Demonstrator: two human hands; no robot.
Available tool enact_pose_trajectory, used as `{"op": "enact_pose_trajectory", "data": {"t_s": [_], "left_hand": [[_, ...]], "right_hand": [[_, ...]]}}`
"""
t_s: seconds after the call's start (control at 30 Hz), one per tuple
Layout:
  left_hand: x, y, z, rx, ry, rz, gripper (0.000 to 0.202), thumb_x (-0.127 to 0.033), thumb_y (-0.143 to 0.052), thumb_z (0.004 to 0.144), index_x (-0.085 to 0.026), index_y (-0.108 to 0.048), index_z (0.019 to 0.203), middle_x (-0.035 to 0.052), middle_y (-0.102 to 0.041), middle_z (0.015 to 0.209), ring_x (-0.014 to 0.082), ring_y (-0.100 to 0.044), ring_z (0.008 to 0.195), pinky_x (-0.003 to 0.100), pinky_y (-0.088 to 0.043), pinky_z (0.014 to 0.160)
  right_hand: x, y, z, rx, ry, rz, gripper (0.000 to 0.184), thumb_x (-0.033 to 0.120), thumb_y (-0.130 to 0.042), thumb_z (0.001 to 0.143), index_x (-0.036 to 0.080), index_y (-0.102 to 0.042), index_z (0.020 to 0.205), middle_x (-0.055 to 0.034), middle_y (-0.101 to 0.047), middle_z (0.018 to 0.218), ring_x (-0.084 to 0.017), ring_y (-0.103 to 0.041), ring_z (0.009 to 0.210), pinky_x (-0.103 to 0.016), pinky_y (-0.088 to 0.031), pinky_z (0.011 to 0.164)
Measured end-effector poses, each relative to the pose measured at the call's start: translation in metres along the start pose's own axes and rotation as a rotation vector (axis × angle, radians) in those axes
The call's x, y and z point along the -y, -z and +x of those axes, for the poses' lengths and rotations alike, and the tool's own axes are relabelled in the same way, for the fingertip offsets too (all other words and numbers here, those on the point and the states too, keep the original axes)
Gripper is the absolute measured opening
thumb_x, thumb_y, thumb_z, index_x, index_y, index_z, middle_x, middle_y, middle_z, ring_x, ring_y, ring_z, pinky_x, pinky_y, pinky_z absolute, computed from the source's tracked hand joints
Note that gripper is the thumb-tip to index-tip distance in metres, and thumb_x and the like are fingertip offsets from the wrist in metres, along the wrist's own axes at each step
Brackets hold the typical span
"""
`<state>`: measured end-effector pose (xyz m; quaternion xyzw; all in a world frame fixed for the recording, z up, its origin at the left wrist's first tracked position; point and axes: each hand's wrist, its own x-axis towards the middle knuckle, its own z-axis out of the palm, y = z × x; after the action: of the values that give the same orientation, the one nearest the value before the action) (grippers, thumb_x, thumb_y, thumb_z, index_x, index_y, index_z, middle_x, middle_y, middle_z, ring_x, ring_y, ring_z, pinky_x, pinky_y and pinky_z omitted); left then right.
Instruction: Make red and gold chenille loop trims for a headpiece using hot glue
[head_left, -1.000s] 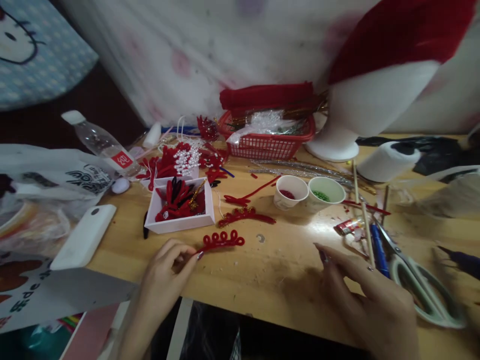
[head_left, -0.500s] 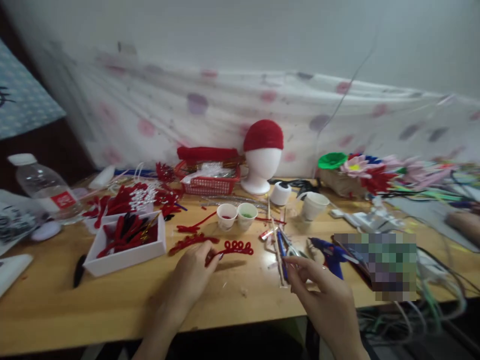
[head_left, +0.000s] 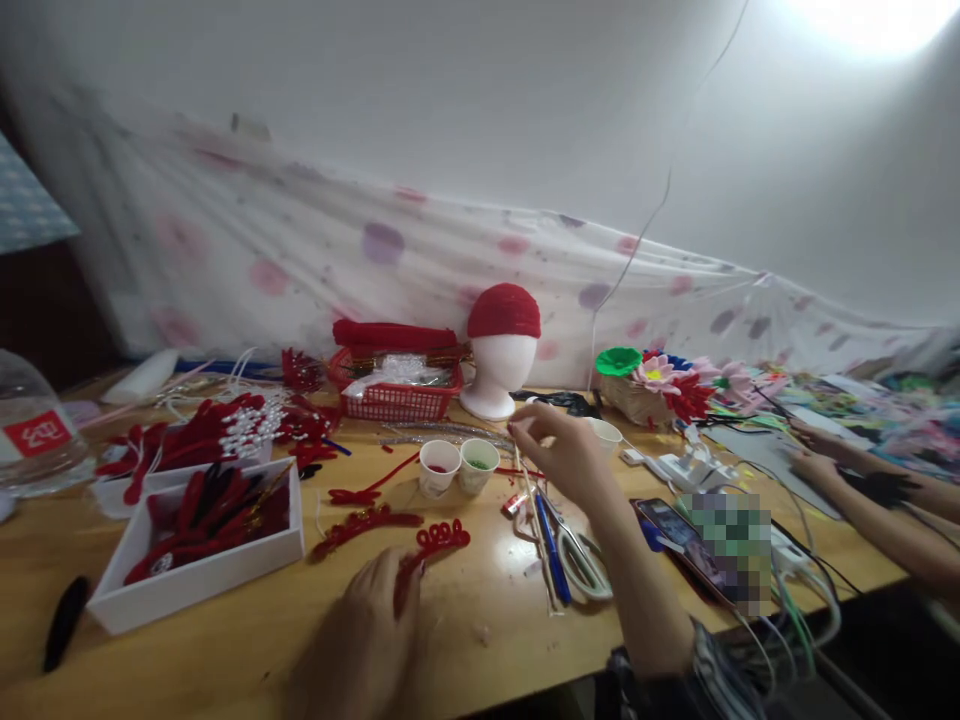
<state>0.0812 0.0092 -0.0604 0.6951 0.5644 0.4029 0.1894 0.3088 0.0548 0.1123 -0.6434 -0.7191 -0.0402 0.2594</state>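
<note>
My left hand (head_left: 379, 610) is closed round one end of a red looped chenille stem strip (head_left: 444, 537), whose row of loops sticks out past the fingers above the table. My right hand (head_left: 559, 450) is stretched over the middle of the table, fingers bent and tips together by the upper end of a thin pale stick (head_left: 541, 540). Whether it grips that end or something small is hard to see. Beside my left hand lies another red fuzzy strip (head_left: 367, 528). Two paper cups, one with red bits (head_left: 439, 470) and one with green bits (head_left: 478, 466), stand left of my right hand.
Scissors (head_left: 589, 570), a blue pen (head_left: 551, 550) and a phone (head_left: 694, 550) lie at right. A white box (head_left: 202, 580) of red and black pieces stands left. Behind are a red basket (head_left: 397, 403) and a foam head (head_left: 499, 370). Another person's arms (head_left: 847, 490) reach in from the right.
My right hand has moved from beside the pen and scissors up and away from me, toward the stick's far end. My left hand still holds the looped strip. The camera view has shifted.
</note>
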Motion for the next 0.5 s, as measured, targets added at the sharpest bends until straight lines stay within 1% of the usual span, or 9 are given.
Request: {"op": "enact_pose_trajectory", "data": {"t_s": [0.07, 0.1, 0.13, 0.2, 0.23, 0.3, 0.33, 0.37, 0.5], "left_hand": [[0.002, -0.001, -0.001, -0.062, -0.051, -0.009, 0.023, -0.028, -0.044, 0.093, -0.024, -0.066, 0.09, 0.0064, -0.078, 0.089, 0.0238, -0.075, 0.082, 0.037, -0.059, 0.073], [0.004, -0.002, -0.001, -0.079, -0.08, -0.008, 0.023, -0.027, -0.044, 0.093, -0.024, -0.066, 0.089, 0.0062, -0.078, 0.088, 0.0236, -0.075, 0.081, 0.036, -0.059, 0.072], [0.006, -0.004, -0.001, -0.086, -0.108, 0.0, 0.022, -0.025, -0.044, 0.093, -0.024, -0.066, 0.089, 0.0055, -0.077, 0.086, 0.023, -0.075, 0.079, 0.035, -0.059, 0.07], [0.011, -0.007, -0.002, -0.085, -0.164, 0.021, 0.019, -0.022, -0.047, 0.093, -0.024, -0.065, 0.088, 0.0041, -0.076, 0.083, 0.0218, -0.075, 0.077, 0.032, -0.059, 0.068], [0.013, -0.009, -0.002, -0.09, -0.196, 0.028, 0.018, -0.019, -0.048, 0.092, -0.024, -0.065, 0.089, 0.0038, -0.076, 0.082, 0.021, -0.074, 0.077, 0.03, -0.058, 0.067], [0.016, -0.014, -0.002, -0.128, -0.271, 0.032, 0.02, -0.012, -0.048, 0.09, -0.024, -0.064, 0.088, 0.0032, -0.075, 0.08, 0.0196, -0.074, 0.076, 0.028, -0.057, 0.068], [0.017, -0.017, -0.001, -0.17, -0.292, 0.036, 0.021, -0.01, -0.047, 0.09, -0.023, -0.063, 0.088, 0.0033, -0.075, 0.079, 0.0195, -0.073, 0.075, 0.028, -0.056, 0.069], [0.017, -0.019, -0.001, -0.205, -0.312, 0.035, 0.022, -0.008, -0.046, 0.089, -0.023, -0.062, 0.088, 0.0034, -0.074, 0.078, 0.0195, -0.073, 0.074, 0.028, -0.056, 0.069], [0.014, -0.024, -0.002, -0.239, -0.338, 0.056, 0.023, -0.007, -0.045, 0.088, -0.024, -0.061, 0.086, 0.0034, -0.072, 0.076, 0.0202, -0.071, 0.072, 0.028, -0.054, 0.069]], "right_hand": [[-0.008, -0.014, 0.04, 0.167, -0.031, -0.055, 0.02, 0.033, -0.06, 0.097, 0.019, -0.068, 0.109, -0.0044, -0.072, 0.099, -0.017, -0.069, 0.085, -0.033, -0.057, 0.078], [-0.013, -0.023, 0.059, 0.238, -0.053, -0.089, 0.027, 0.035, -0.061, 0.097, 0.018, -0.064, 0.117, -0.0073, -0.068, 0.116, -0.02, -0.068, 0.096, -0.039, -0.058, 0.083], [-0.017, -0.033, 0.075, 0.299, -0.067, -0.119, 0.031, 0.035, -0.061, 0.097, 0.019, -0.062, 0.123, -0.0088, -0.064, 0.125, -0.022, -0.067, 0.103, -0.042, -0.058, 0.087], [-0.021, -0.055, 0.1, 0.377, -0.076, -0.171, 0.03, 0.035, -0.062, 0.097, 0.021, -0.063, 0.122, -0.0076, -0.063, 0.129, -0.024, -0.065, 0.108, -0.042, -0.057, 0.09], [-0.022, -0.066, 0.108, 0.402, -0.072, -0.192, 0.033, 0.035, -0.063, 0.096, 0.019, -0.062, 0.125, -0.0086, -0.063, 0.129, -0.024, -0.065, 0.108, -0.044, -0.057, 0.089], [-0.021, -0.086, 0.118, 0.446, -0.051, -0.223, 0.034, 0.035, -0.063, 0.096, 0.018, -0.06, 0.126, -0.0091, -0.063, 0.128, -0.024, -0.066, 0.108, -0.044, -0.057, 0.089], [-0.021, -0.095, 0.12, 0.466, -0.046, -0.236, 0.031, 0.035, -0.062, 0.097, 0.02, -0.062, 0.124, -0.0085, -0.063, 0.129, -0.024, -0.065, 0.108, -0.043, -0.057, 0.09], [-0.021, -0.102, 0.121, 0.48, -0.037, -0.245, 0.033, 0.035, -0.062, 0.096, 0.019, -0.061, 0.125, -0.0089, -0.063, 0.129, -0.024, -0.065, 0.108, -0.044, -0.057, 0.09], [-0.025, -0.12, 0.121, 0.524, -0.052, -0.275, 0.03, 0.035, -0.062, 0.096, 0.02, -0.063, 0.122, -0.0081, -0.063, 0.129, -0.025, -0.065, 0.109, -0.042, -0.057, 0.09]]}}
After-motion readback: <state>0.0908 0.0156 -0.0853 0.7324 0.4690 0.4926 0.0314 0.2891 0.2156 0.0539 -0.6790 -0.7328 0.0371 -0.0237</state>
